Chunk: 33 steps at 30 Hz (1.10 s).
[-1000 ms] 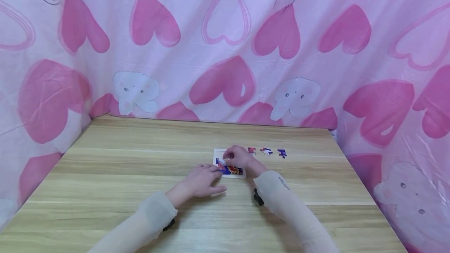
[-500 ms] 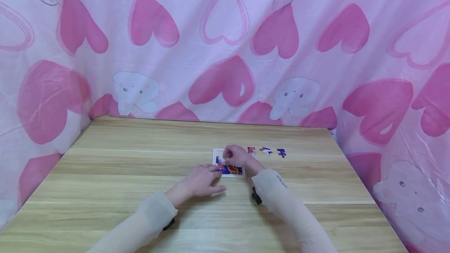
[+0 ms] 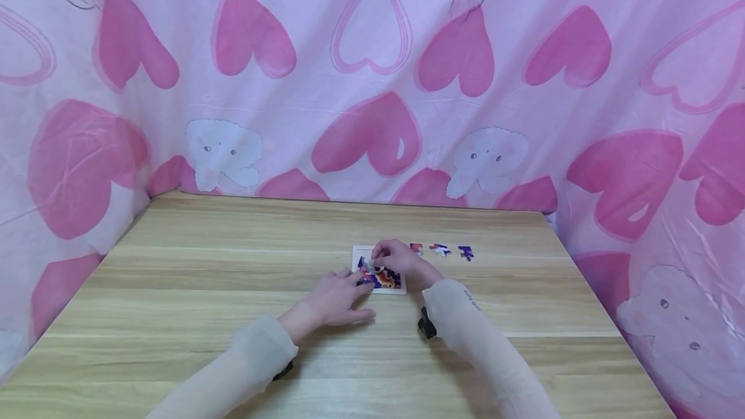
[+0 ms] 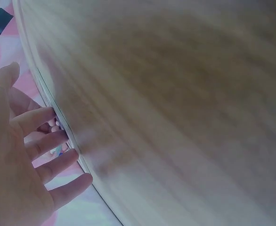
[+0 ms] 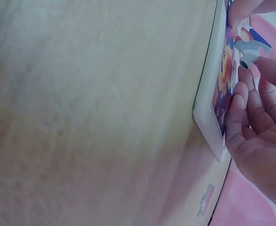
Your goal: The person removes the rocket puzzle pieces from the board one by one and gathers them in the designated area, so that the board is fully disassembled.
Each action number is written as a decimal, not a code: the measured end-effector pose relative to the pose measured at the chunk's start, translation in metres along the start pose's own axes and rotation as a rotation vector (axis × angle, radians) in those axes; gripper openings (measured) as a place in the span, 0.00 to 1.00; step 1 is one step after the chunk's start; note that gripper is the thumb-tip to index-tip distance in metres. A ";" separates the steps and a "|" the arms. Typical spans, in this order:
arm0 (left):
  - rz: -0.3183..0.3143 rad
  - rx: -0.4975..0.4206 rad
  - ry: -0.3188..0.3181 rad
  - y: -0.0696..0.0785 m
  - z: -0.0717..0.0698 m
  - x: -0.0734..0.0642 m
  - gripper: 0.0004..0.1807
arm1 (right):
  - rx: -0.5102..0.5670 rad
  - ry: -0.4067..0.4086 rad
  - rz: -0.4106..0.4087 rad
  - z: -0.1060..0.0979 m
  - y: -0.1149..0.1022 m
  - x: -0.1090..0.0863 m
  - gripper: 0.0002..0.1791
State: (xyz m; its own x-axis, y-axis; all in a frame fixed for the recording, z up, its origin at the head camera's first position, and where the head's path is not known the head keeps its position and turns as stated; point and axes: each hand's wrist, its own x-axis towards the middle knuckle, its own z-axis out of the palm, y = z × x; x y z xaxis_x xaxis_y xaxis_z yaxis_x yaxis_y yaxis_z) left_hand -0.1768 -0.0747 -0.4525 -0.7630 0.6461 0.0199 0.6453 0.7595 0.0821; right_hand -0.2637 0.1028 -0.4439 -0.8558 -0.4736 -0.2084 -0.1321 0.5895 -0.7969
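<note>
In the head view, a small picture puzzle in a white-rimmed tray lies on the wooden table. My right hand is over its upper part, pinching a puzzle piece between thumb and fingers. That puzzle piece, grey-white and blue with a dark oval spot, is clearer in the right wrist view, held tilted at the picture. From the left, my left hand reaches in with fingers spread, its fingertips resting on the tray's left side. The left wrist view shows those fingers gently bent, with nothing gripped.
Right of the tray lie three loose pieces in a row: a reddish piece, a white and purple piece and a dark blue piece. The wooden table ends at a pink heart-patterned curtain.
My right hand has shifted slightly right, still pinching the piece, which now shows more grey-white. My left fingertips have moved slightly on the tray. The three loose pieces stay put.
</note>
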 end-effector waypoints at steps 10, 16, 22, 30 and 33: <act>0.011 0.026 0.015 0.000 0.001 0.002 0.35 | 0.110 0.039 -0.069 -0.004 0.010 -0.001 0.03; 0.001 0.011 0.003 0.001 0.000 0.002 0.35 | 0.187 0.096 -0.044 -0.013 0.014 -0.006 0.04; -0.016 -0.005 -0.016 0.001 -0.001 0.002 0.36 | 0.195 0.177 0.025 -0.030 0.018 -0.016 0.04; -0.030 -0.022 -0.031 0.002 -0.003 0.001 0.36 | 0.106 0.176 -0.002 -0.052 0.029 -0.030 0.05; -0.024 -0.028 -0.024 0.002 -0.003 0.001 0.35 | 0.081 0.152 -0.018 -0.058 0.033 -0.037 0.06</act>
State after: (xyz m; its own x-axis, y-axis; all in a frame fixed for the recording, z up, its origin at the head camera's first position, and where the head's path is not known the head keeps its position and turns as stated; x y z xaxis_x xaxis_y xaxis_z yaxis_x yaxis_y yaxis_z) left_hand -0.1762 -0.0727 -0.4491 -0.7769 0.6296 -0.0059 0.6253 0.7726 0.1101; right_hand -0.2656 0.1774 -0.4292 -0.9200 -0.3759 -0.1106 -0.1126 0.5240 -0.8442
